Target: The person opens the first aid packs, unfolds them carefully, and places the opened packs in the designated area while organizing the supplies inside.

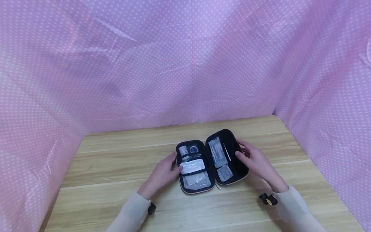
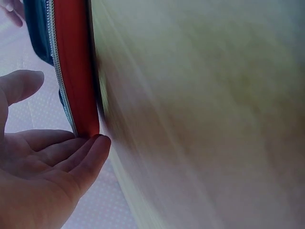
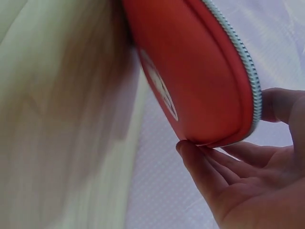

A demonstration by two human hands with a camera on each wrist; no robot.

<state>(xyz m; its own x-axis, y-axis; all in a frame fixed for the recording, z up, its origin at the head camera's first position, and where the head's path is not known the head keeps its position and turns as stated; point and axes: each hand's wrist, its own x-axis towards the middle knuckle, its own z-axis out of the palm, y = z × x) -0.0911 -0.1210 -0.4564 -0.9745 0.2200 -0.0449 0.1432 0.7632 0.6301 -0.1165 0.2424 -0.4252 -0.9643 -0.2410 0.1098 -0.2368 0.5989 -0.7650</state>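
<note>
A zip-up first-aid case (image 1: 238, 169), black inside, lies spread open in the head view. Its left half holds a small roll (image 1: 184, 150), a blue-centred roll (image 1: 193, 149) and flat white packets (image 1: 193, 166) under black straps. Foil sachets (image 1: 218, 152) and a thin pale stick (image 1: 227, 152) sit in the right half, which tilts up. My left hand (image 1: 162, 172) touches the left half's outer side with extended fingers, the thumb over its edge. My right hand (image 1: 258, 161) pinches the right half's outer edge. The red shell (image 3: 190, 71) shows in the right wrist view.
Under the case is a wood-grain table (image 1: 116, 161). Pink dotted cloth (image 1: 145, 64) hangs behind it and along both sides. A metal zip pull (image 1: 218, 186) sticks out at the case's near edge. Dark straps (image 1: 268, 199) are at both wrists.
</note>
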